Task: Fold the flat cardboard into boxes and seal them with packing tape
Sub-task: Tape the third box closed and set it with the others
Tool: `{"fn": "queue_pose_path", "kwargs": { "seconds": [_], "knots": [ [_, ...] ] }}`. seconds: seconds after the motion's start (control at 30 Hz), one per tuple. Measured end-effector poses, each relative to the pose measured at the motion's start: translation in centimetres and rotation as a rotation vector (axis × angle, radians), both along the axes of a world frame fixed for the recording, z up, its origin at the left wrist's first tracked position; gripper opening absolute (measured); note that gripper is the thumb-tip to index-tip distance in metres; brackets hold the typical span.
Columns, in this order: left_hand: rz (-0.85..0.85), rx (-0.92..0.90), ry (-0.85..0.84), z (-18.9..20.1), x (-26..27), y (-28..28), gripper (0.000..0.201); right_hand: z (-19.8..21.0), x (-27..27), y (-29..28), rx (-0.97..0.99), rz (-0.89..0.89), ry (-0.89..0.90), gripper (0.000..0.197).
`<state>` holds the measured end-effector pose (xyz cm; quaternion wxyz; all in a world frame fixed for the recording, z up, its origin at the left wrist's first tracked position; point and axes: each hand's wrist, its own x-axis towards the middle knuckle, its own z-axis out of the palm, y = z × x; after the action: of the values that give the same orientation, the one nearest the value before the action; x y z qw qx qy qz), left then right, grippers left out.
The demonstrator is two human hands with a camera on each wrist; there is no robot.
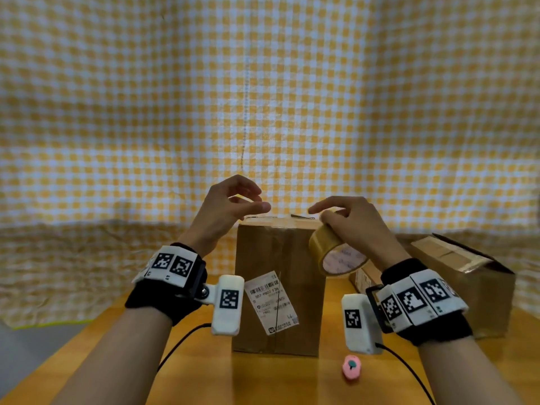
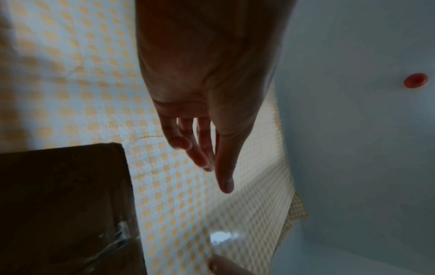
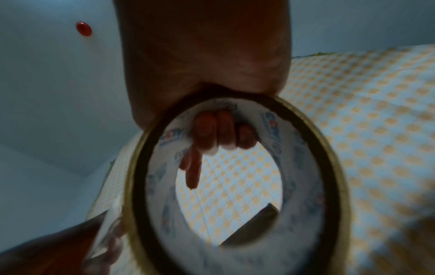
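A tall brown cardboard box (image 1: pixel 277 287) with a white shipping label stands upright on the wooden table (image 1: pixel 204 375). My left hand (image 1: pixel 254 200) hovers just above its top left corner, fingers loosely extended and holding nothing; the left wrist view shows the fingers (image 2: pixel 212 163) straight, with the box (image 2: pixel 65 204) below. My right hand (image 1: pixel 336 214) grips a roll of tan packing tape (image 1: pixel 333 249) over the box's top right corner. In the right wrist view several fingers (image 3: pixel 219 134) curl through the tape roll's (image 3: pixel 306 167) core. The box's top face is mostly hidden.
A second cardboard box (image 1: pixel 467 276) lies at the right, with a flat piece of cardboard (image 1: pixel 363 277) beside it. A small pink cutter (image 1: pixel 352 366) lies on the table in front. Yellow checked cloth (image 1: pixel 263 97) covers the back and sides.
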<state>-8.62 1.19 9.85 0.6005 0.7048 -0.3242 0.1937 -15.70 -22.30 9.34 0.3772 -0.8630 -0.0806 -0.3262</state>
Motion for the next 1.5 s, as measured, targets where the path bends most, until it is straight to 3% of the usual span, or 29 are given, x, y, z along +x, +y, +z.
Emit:
{"fn": "queue_pose_path", "kwargs": {
  "seconds": [0.13,0.3,0.47,0.7,1.07,1.5],
  "knots": [
    [0.006,-0.005,-0.025,0.6,-0.1,0.3,0.038,-0.6,-0.6,0.0,-0.013,0.15,0.19,0.019],
    [0.03,-0.015,-0.036,1.1,0.1,0.3,0.037,-1.4,-1.0,0.5,0.019,0.276,0.279,0.043],
    [0.04,-0.021,-0.045,1.1,0.1,0.2,0.041,-1.9,-0.3,0.6,0.112,0.347,0.252,0.016],
    [0.112,-0.016,-0.039,-0.3,1.0,1.3,0.029,-1.8,0.9,0.1,0.266,0.162,0.142,0.018],
    [0.394,-0.051,-0.042,-4.7,4.2,0.7,0.029,-0.5,4.8,2.9,-0.104,-0.224,0.198,0.019],
    [0.435,-0.103,-0.135,-5.5,3.5,-1.5,0.026,-1.4,4.4,3.2,-0.248,-0.45,0.046,0.01]
  ]
}}
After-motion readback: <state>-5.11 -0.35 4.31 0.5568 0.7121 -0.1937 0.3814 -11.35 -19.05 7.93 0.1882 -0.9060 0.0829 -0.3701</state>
